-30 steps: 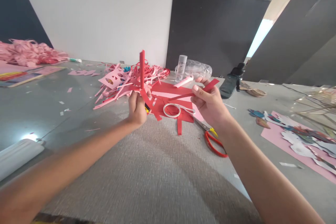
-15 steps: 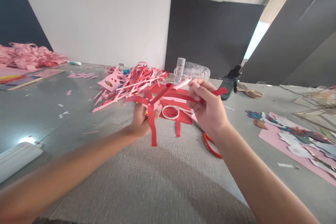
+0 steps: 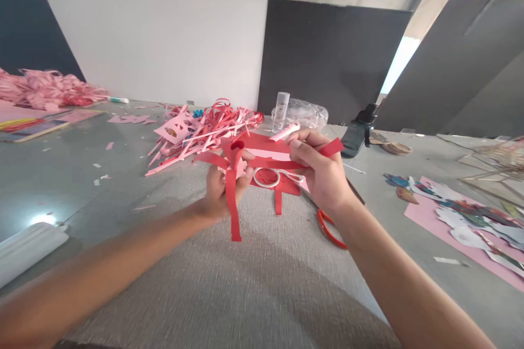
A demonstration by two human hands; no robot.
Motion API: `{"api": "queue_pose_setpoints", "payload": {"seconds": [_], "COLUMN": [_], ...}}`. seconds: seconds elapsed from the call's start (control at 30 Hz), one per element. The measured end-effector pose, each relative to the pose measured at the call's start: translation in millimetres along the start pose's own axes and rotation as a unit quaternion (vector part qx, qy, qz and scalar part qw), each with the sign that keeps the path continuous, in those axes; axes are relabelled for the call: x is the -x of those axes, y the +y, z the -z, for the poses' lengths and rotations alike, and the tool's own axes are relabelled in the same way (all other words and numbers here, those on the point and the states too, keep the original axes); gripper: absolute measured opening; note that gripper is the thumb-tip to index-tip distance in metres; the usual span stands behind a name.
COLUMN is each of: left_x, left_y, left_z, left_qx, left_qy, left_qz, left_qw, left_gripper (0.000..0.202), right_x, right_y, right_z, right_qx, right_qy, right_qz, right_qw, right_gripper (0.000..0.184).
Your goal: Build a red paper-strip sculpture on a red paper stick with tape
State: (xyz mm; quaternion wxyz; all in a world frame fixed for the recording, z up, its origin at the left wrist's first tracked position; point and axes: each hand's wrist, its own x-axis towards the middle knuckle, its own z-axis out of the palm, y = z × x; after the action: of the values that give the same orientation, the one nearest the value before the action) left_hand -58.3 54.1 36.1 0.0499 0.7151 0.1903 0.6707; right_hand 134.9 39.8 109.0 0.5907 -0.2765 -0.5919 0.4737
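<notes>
My left hand [image 3: 219,191] is closed around the middle of a red paper strip piece [image 3: 232,202], whose strips stick out left, right and downward, with a rolled red end on top. My right hand [image 3: 321,166] grips one long red strip [image 3: 278,163] of that piece, pulled out level between the hands. Its free end pokes out past the right knuckles. A small pink-white paper roll [image 3: 285,132] shows at the right fingertips; whether they touch it I cannot tell. Below the strip lie a white ring [image 3: 266,177] and red-handled scissors [image 3: 329,229].
A heap of pink and red paper strips [image 3: 204,131] lies behind my left hand. A clear bottle [image 3: 280,110] stands beside crumpled plastic [image 3: 307,113]. On the right are a dark bottle [image 3: 355,133] and paper cutouts on a pink sheet [image 3: 426,212]. A white roll [image 3: 30,248] lies left.
The rolled red end has swung from leaning right to pointing up and toward me. My right hand has shifted slightly left and down, and the hanging strip has tilted a little.
</notes>
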Motion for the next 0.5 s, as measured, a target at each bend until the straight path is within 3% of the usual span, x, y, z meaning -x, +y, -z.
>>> {"api": "queue_pose_setpoints", "payload": {"seconds": [0.2, 0.3, 0.4, 0.5], "left_x": [0.0, 0.8, -1.1, -3.6], "left_y": [6.4, 10.4, 16.6, 22.2], "left_z": [-3.4, -0.9, 2.9, 4.3], "left_qx": [0.015, -0.023, -0.062, -0.074], "left_qy": [0.032, 0.005, -0.029, -0.022], "left_qz": [-0.005, 0.005, 0.051, 0.126], "left_qw": [0.999, 1.000, 0.996, 0.989], "left_gripper": [0.013, 0.006, 0.010, 0.012], "right_x": [-0.7, -0.9, -1.2, -0.6], "right_y": [4.5, 4.8, 2.2, -0.4], "right_z": [2.7, 4.1, 4.8, 2.8], "right_qx": [0.005, -0.005, -0.046, -0.077], "right_qy": [0.016, 0.006, -0.014, -0.026], "right_qz": [-0.023, -0.047, -0.056, -0.049], "right_qw": [1.000, 0.999, 0.997, 0.995], "right_gripper": [0.011, 0.010, 0.010, 0.011]}}
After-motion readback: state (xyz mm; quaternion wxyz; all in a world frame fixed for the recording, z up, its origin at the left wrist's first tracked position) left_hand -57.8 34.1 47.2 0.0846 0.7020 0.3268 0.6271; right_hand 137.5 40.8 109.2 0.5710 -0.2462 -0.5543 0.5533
